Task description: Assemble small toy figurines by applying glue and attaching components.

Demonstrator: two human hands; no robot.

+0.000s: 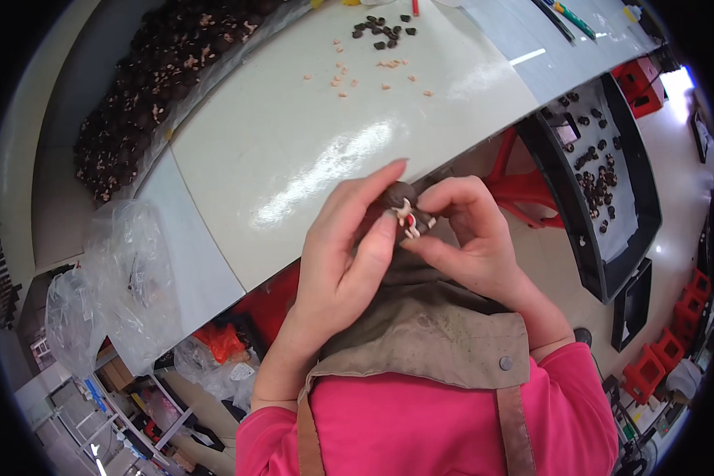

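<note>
Pink sleeves and a grey-brown fabric apron (420, 333) with a metal stud fill the lower edge, closest to the lens. Above the apron both hands meet over its upper hem. The left hand (343, 258) has its grip closed on a small dark brown rounded figurine with pale and red parts (407, 209), thumb pressed at the piece's lower left and fingertips curling over its top. The right hand (466, 238) closes its grip on the same figurine from the right, thumb beneath and forefinger bent above it, so the piece sits pinched between the two hands, just off the near edge of the glossy white tabletop (309, 151). Beyond the grip, far up the tabletop, lie scattered small pale pink bits (343, 78) and a cluster of small dark brown pieces (382, 33). Far up-left of the left grip, a heap of dark brown figurines (147, 87) lies on clear plastic sheeting. Right of the right grip, a black tray (639, 182) holds more dark pieces.
</note>
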